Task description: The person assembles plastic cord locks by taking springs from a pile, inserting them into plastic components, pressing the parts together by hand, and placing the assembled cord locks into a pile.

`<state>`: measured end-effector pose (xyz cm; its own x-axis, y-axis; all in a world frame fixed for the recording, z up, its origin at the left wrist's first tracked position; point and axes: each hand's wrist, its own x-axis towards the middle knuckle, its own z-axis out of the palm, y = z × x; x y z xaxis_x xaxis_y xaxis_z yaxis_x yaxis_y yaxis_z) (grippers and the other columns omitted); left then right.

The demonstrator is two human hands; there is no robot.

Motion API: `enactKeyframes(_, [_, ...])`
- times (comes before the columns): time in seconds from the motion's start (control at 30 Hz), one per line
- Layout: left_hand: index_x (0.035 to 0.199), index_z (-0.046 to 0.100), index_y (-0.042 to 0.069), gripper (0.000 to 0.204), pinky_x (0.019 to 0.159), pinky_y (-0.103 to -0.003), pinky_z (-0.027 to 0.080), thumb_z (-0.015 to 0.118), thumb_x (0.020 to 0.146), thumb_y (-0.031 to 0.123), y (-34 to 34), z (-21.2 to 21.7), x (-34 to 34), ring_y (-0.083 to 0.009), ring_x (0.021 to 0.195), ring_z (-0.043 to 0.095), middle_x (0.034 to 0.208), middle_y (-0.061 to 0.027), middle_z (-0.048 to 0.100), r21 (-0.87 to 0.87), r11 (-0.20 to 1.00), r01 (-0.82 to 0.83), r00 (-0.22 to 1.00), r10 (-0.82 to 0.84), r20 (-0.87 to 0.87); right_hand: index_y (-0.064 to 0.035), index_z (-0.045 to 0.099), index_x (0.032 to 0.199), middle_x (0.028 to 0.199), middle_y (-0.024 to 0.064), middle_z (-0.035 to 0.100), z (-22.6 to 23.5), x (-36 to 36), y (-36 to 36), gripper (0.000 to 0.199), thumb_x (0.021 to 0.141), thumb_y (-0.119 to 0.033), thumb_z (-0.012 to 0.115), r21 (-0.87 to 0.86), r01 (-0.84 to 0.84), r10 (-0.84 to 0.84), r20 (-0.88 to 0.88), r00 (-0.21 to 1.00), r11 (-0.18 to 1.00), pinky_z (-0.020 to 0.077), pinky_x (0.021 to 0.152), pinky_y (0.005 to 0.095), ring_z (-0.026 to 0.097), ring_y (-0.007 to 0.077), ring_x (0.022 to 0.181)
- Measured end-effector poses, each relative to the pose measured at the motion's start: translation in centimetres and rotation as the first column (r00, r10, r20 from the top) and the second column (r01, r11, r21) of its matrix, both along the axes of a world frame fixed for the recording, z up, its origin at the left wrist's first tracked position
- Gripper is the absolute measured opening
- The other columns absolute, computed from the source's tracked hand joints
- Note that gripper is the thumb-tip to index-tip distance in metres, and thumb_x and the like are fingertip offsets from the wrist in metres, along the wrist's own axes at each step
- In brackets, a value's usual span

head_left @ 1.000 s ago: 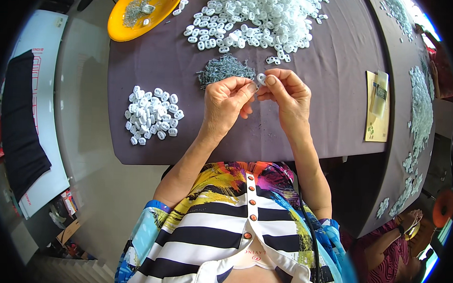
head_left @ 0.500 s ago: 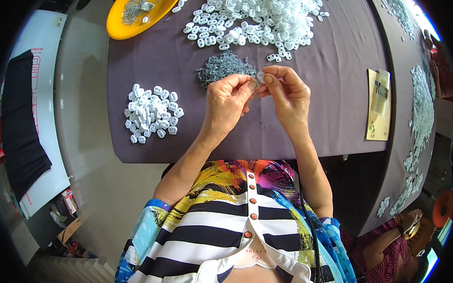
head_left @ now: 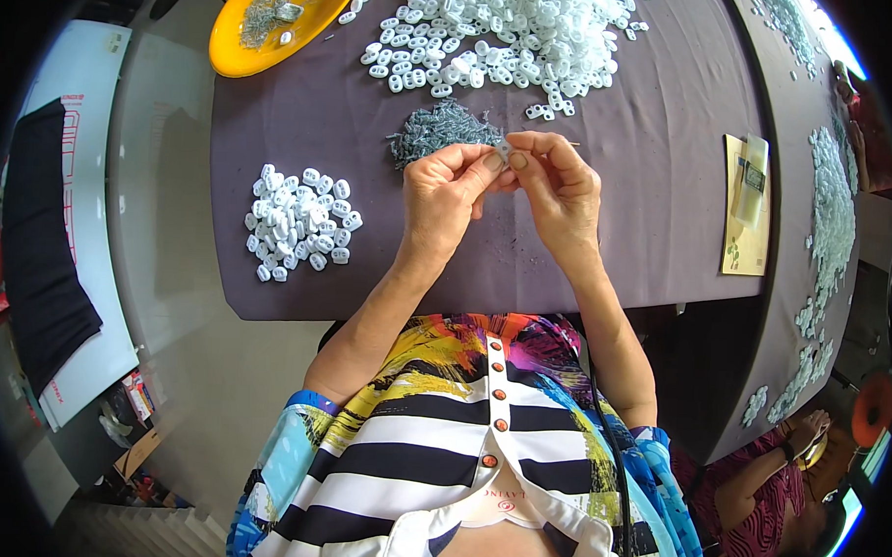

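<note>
Both hands meet above the middle of the table, fingertips together. Between them is a small white plastic piece with holes (head_left: 504,151), partly hidden by the fingers. My left hand (head_left: 447,188) pinches it from the left with thumb and forefinger. My right hand (head_left: 559,189) closes on it from the right. A thin tan tip (head_left: 574,144) sticks out beside the right fingers; the rest of it is hidden. Just behind the left hand lies a pile of small grey metal pieces (head_left: 439,131), too fine to tell whether springs or screws.
A large heap of white two-hole pieces (head_left: 533,41) covers the far table. Thicker white pieces (head_left: 301,224) are heaped at left. A yellow dish (head_left: 233,60) holds metal bits. A tan card (head_left: 742,252) lies right. Another person (head_left: 752,505) sits by the adjoining table.
My right hand has shifted slightly left, closer to the left hand. The white piece has turned and moved slightly left, and a thin tan tip now shows by the right fingers.
</note>
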<state>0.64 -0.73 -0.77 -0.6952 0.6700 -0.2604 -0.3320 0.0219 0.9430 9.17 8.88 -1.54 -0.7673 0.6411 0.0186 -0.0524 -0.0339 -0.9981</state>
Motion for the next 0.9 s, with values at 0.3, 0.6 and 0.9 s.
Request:
enactKeyframes(0.3, [0.089,0.065,0.001,0.013,0.034,-0.015,0.022,0.062,0.083,0.012,0.1,0.2,0.4,-0.0003,0.039,0.035,0.064,-0.0022,0.058,0.043,0.994,-0.099,0.970,0.087,0.226,0.0034,0.052,0.110,0.088,0.0040,0.059,0.1,0.1,-0.2,0.026,0.085,0.008,0.050,0.045,-0.057,0.057,-0.004,0.998,0.997,0.0498,0.070,0.0225,0.058,0.0077,0.080])
enactKeyframes(0.6, [0.093,0.065,0.002,0.016,0.034,-0.016,0.023,0.060,0.085,0.014,-0.1,0.1,-0.8,-0.0012,0.039,0.036,0.070,-0.0045,0.062,-0.019,0.995,0.099,0.991,-0.097,0.095,0.0013,0.056,0.109,0.081,0.0002,0.058,0.9,0.6,0.5,0.024,0.084,0.004,0.053,-0.126,-0.093,0.095,0.012,0.995,0.988,0.0471,0.065,0.0197,0.055,0.0044,0.074])
enactKeyframes(0.9, [0.096,0.063,-0.001,0.020,0.044,-0.021,0.049,0.055,0.088,0.014,0.1,0.2,-1.4,-0.0076,0.052,0.055,0.073,-0.0046,0.062,0.004,0.983,0.184,0.982,-0.184,0.045,0.0016,0.054,0.111,0.084,-0.0003,0.057,0.2,1.0,0.6,0.026,0.085,0.003,0.053,-0.073,-0.111,0.115,0.055,0.992,0.991,0.0465,0.065,0.0190,0.055,0.0044,0.075])
